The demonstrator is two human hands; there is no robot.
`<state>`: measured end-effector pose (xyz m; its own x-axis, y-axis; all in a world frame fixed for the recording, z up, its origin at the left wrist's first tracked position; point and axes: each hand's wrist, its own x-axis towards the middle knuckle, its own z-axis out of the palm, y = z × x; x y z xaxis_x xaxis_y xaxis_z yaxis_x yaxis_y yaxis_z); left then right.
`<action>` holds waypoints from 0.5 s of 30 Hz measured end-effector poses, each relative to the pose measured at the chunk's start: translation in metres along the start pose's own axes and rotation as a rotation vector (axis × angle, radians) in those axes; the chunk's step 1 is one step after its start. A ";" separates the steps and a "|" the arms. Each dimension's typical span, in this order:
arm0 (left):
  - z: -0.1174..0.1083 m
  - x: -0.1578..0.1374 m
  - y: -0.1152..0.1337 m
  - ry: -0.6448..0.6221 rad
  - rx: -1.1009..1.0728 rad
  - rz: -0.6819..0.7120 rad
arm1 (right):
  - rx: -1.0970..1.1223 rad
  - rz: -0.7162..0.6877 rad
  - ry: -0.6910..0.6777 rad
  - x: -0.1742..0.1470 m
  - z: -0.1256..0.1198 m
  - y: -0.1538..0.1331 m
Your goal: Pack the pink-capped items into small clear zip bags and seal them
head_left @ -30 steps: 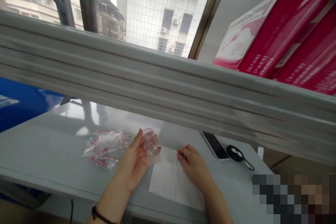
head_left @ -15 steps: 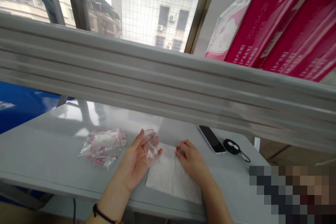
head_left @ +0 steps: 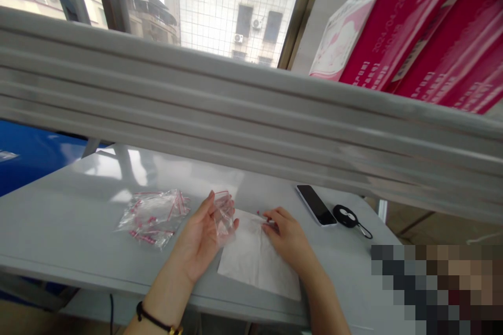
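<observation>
My left hand (head_left: 202, 248), palm up with a dark band at the wrist, holds a small clear zip bag (head_left: 223, 217) with a red line along its top. The bag lies over the fingers, and the thumb is at its left edge. Over the far part of a white tissue (head_left: 251, 261), my right hand (head_left: 285, 233) pinches a tiny item (head_left: 259, 213), one dark reddish end of which sticks out past the fingertips. Its kind is too small to make out. Left of my left hand lies a pile of clear zip bags (head_left: 155, 214) with red bits.
A phone (head_left: 316, 205) and a round black object with a loop (head_left: 346, 216) lie at the right of the grey table (head_left: 70, 220). A thick metal shelf beam (head_left: 236, 110) crosses above the table, with pink-red boxes (head_left: 401, 26) on it. A blurred-out patch covers the lower right.
My right hand's fingertips have shifted slightly, and the reddish end of the tiny item now shows past them. My left hand and its bag are nearly unchanged. The view has tilted a little.
</observation>
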<state>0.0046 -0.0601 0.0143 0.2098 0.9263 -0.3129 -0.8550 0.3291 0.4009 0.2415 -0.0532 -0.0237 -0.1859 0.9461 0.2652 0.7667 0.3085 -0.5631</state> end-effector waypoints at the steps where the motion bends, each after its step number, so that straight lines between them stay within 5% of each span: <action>1: 0.000 0.000 0.000 -0.002 0.002 0.004 | 0.013 -0.006 0.002 -0.001 -0.001 0.000; 15: -0.002 -0.002 0.001 -0.032 0.025 -0.019 | -0.075 0.020 -0.015 0.007 -0.008 0.013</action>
<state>0.0026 -0.0620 0.0139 0.2412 0.9250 -0.2935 -0.8387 0.3508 0.4166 0.2548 -0.0429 -0.0227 -0.1790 0.9536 0.2420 0.8143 0.2817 -0.5075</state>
